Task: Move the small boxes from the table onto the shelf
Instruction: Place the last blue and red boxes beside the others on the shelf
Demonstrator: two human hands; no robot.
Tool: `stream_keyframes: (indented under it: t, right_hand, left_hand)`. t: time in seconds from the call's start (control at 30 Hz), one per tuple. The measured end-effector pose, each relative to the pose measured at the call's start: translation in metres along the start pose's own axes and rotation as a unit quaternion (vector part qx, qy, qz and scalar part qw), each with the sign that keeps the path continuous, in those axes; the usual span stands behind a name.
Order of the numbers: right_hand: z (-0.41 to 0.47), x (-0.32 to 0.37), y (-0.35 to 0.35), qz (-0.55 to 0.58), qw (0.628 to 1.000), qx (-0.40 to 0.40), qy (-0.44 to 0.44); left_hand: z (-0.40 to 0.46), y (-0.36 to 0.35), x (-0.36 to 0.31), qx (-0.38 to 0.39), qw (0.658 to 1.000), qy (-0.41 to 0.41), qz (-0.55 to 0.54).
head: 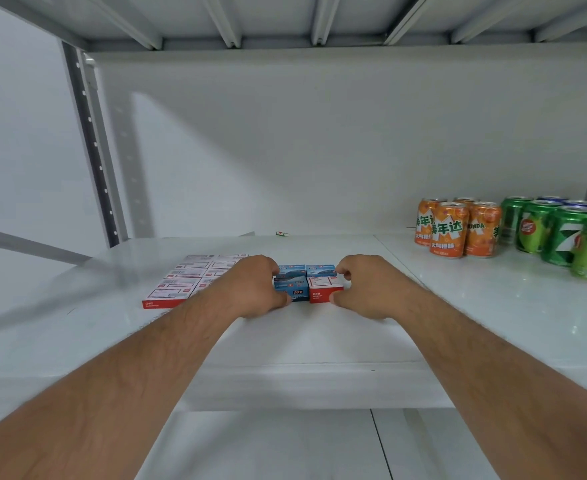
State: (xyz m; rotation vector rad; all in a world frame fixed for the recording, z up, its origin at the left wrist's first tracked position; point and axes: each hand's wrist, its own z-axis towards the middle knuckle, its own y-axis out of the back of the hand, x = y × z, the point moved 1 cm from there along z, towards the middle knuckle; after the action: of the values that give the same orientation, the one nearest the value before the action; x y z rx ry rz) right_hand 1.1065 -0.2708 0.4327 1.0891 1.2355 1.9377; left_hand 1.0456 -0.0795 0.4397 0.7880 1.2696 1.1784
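Both arms reach onto the white shelf. My left hand grips a small blue box from its left side, thumb at the front edge. My right hand grips a small red-and-white box from its right side. The two boxes stand side by side on the shelf, touching. Two more small blue boxes sit right behind them. Left of my left hand lies a flat block of several red-and-white boxes, partly hidden by my wrist.
Orange soda cans and green soda cans stand at the right of the shelf. A grey perforated upright rises at the back left. The shelf above hangs overhead. A small scrap lies at the back wall.
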Motion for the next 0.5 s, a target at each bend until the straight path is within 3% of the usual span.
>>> stream_keyframes:
  t: [0.5]
  right_hand:
    - [0.012,-0.001,-0.005,-0.009,1.0,-0.013,-0.008]
  left_hand:
    - [0.008,-0.002,0.003,0.003,0.999,-0.017,-0.039]
